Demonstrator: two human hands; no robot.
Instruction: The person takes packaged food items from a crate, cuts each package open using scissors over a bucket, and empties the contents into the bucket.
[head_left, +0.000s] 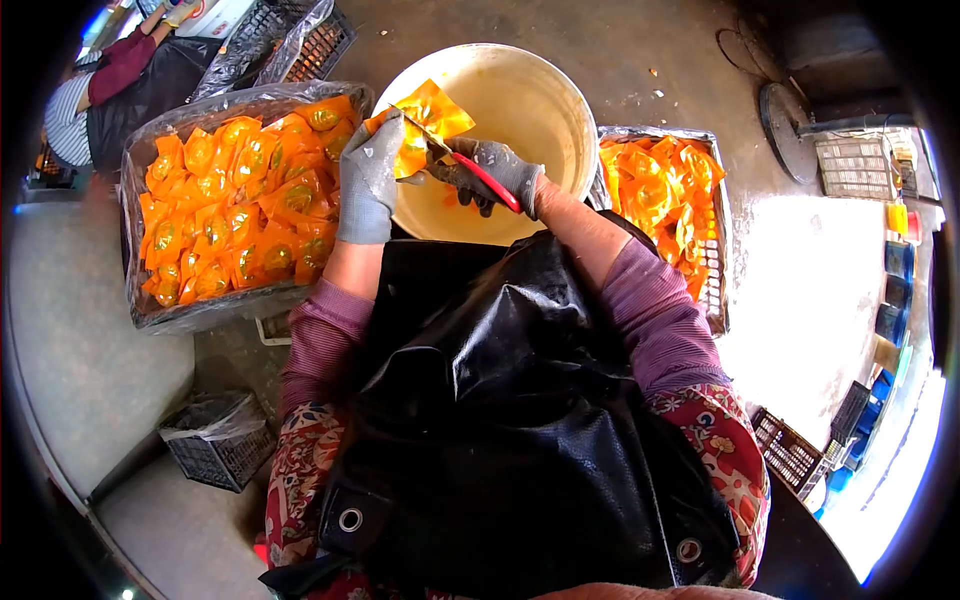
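Over the cream-coloured bucket (540, 100), my left hand (371, 180), in a grey glove, is closed on an orange packet (432, 112). My right hand (490, 175), gloved too, is wrapped round a red-handled tool (487, 182). The tool's metal end reaches the packet near my left fingers; its exact shape is hard to make out. Left of the bucket, a plastic-lined crate (230, 305) holds several orange packets (240, 205) with gold and green prints. Right of it stands another crate (716, 270) with orange packets (655, 190).
Another person's arm (125, 65) shows at the upper left, beside a black lined crate (315, 45). A dark lined basket (222, 445) stands at the lower left. At the right are a round metal disc (785, 130), a pale crate (857, 165) and a brown crate (790, 450).
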